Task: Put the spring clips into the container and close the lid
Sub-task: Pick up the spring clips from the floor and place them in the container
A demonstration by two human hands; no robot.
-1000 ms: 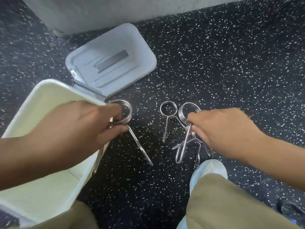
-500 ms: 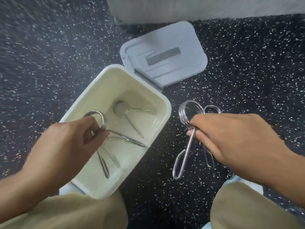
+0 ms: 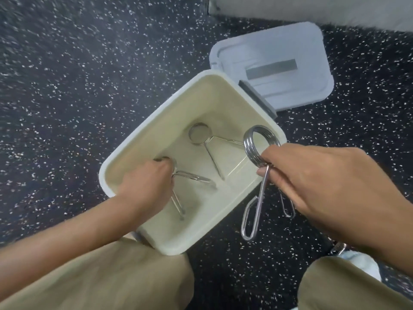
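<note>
A cream container (image 3: 156, 128) stands open on the floor, its grey-white lid (image 3: 290, 70) hinged back flat at the far right. My left hand (image 3: 147, 186) is down inside the container, fingers closed on a steel spring clip (image 3: 194, 177) near the bottom. Another spring clip (image 3: 201, 135) lies loose on the container floor. My right hand (image 3: 324, 186) hovers over the container's right rim and grips a bundle of spring clips (image 3: 254, 151), coils up and handles hanging down outside the rim.
The floor is black rubber with white speckles (image 3: 89, 86). A pale wall base (image 3: 312, 10) runs along the top right. My knees in tan trousers (image 3: 111, 276) sit close to the container's near corner, and a light shoe (image 3: 362, 265) shows at lower right.
My left hand has gone deeper into the container with its clip. My right hand has carried its clip bundle from the floor to above the container's right rim. The view shifted left.
</note>
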